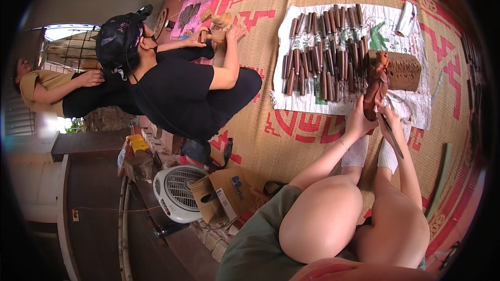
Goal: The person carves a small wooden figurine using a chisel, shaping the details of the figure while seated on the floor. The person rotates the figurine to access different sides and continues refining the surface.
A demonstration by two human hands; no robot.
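A: Where is the carving (377,89)?
B: In front of the person, above the near edge of the white sack (291,103), its lower end in the left hand (359,118).

A: Which way does it point?
B: Its long axis runs away from the person, the far end leaning slightly right. That end overlaps the left side of the wooden block (405,72); I can't tell if they touch.

A: And the fingers?
B: The left ones are wrapped round the carving's lower end. The right hand (390,118) has its fingers closed on a thin, dark tool (394,139), which slants back toward the forearm. The right fingertips come right up beside the carving; contact there I can't make out.

A: What are things made of?
B: The carving is reddish-brown wood, narrow, with rounded, rippling surfaces. The block is duller brown, boxy, its top pitted and rough. The sack looks woven and creased, bearing rows of smooth, dark brown, rod-shaped handles (344,65). Underneath lies a plaited straw mat (252,140) with red patterns.
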